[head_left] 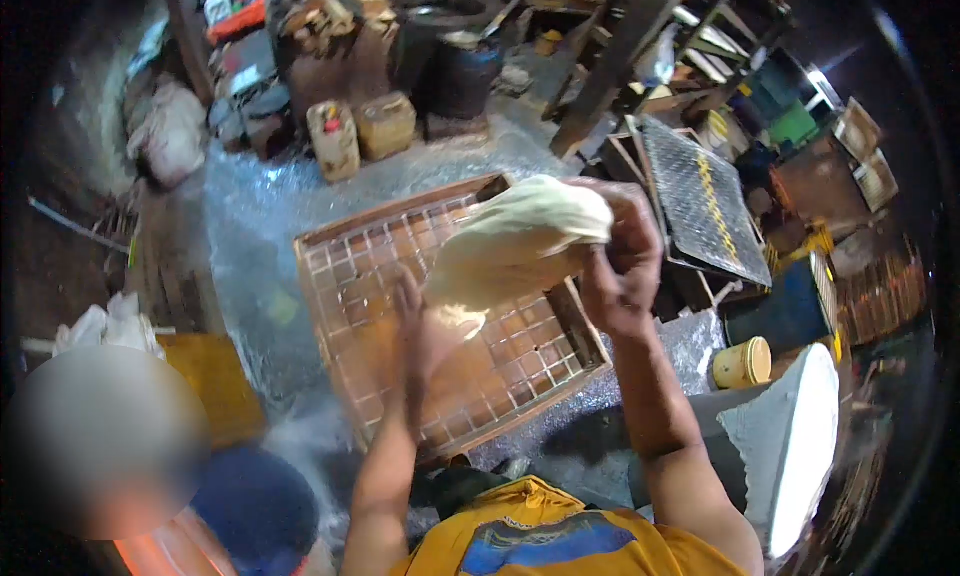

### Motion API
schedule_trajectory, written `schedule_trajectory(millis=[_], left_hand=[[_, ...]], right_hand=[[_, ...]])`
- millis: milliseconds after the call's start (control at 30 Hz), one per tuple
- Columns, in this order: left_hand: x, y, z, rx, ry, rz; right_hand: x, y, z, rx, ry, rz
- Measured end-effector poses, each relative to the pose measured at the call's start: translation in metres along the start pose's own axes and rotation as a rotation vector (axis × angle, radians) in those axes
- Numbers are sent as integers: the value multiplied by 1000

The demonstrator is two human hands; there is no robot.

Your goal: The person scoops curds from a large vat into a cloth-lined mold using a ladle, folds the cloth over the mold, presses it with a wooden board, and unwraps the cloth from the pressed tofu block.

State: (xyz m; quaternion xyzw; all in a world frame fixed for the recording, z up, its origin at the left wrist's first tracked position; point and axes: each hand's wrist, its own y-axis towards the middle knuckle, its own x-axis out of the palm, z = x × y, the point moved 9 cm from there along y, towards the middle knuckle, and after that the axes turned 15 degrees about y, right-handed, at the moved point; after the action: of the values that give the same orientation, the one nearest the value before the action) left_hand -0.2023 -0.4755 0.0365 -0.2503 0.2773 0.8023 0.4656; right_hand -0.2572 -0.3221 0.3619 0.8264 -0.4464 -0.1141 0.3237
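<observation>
A pale, soft, dough-like mass (520,231) hangs above a wooden frame with a wire grid (500,361). My right hand (625,261) grips its right end, the fingers wrapped round it. The mass sags toward the left, where its lower edge is blurred. My left hand (415,326) is beside that lower left end, smeared by motion, its fingers pointing up. A small pale piece (460,321) shows between my left hand and the mass; whether the hand touches it is unclear.
Two jerrycans (333,141) and a dark barrel (460,76) stand beyond the frame. A mesh panel (700,196) leans at the right, near a yellow bucket (743,363) and a large white-rimmed container (805,446). Another person (105,441) is at the lower left by a blue tub (255,511).
</observation>
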Motion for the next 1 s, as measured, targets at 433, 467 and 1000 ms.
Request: schedule_trajectory(millis=[433,467,1000], left_hand=[[2,85,403,799,-463,-256],[-2,80,432,815,-519,-355],[86,-204,645,721,-1207,-943]], right_hand=[[-216,-191,-332,-522,-306,926],[-237,-227,-350,-579,-255,1038],[-299,-389,-199,-42,-1311,1018]])
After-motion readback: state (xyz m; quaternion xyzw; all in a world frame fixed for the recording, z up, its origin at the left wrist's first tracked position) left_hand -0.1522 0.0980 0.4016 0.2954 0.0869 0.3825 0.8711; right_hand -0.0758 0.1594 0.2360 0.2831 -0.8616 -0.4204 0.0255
